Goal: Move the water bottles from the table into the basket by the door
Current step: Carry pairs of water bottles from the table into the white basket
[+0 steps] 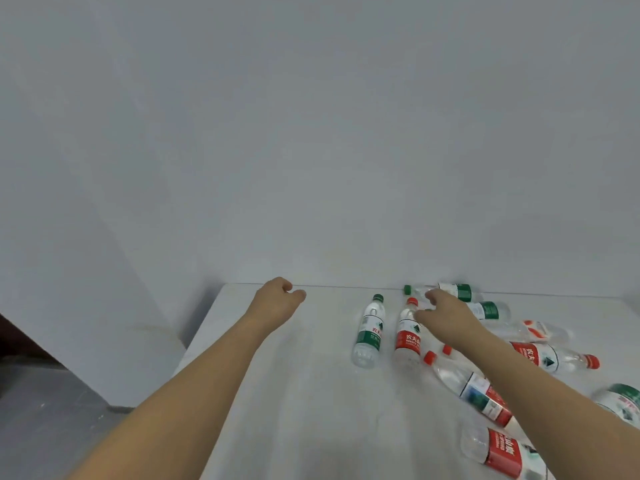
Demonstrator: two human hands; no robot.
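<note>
Table: a white table [311, 393] runs up to a plain grey wall [311, 133]; the bottles are scattered over its right half.
Your left hand: your left hand [277, 299] is stretched over the far left part of the table, near the wall edge, fingers loosely curled, holding nothing and well apart from any bottle.
Your right hand: your right hand [446, 317] reaches over the bottle cluster, fingers spread and relaxed, gripping nothing; the fingertips lie beside the neck of the red-label bottle, but whether they touch it cannot be told.
Red-label bottle: the red-label bottle [408, 336] lies on the table, red cap toward the wall, partly covered by your right hand.
Green-label bottle: the green-label bottle [369, 332] lies just left of it, roughly parallel, green cap toward the wall, apart from both hands.
Far bottles: two green-banded bottles [460, 292] lie on their sides beside the wall, beyond your right hand.
Right-side bottles: a crushed bottle with orange marks [533, 330] and a red-capped bottle [554, 356] lie to the right of your forearm.
Near bottles: a bottle with a blue-and-red label [467, 386] lies slanted under your right forearm; another red-labelled one [498, 452] lies nearest you.
Right edge: a bottle [623, 405] is cut off by the frame.
</note>
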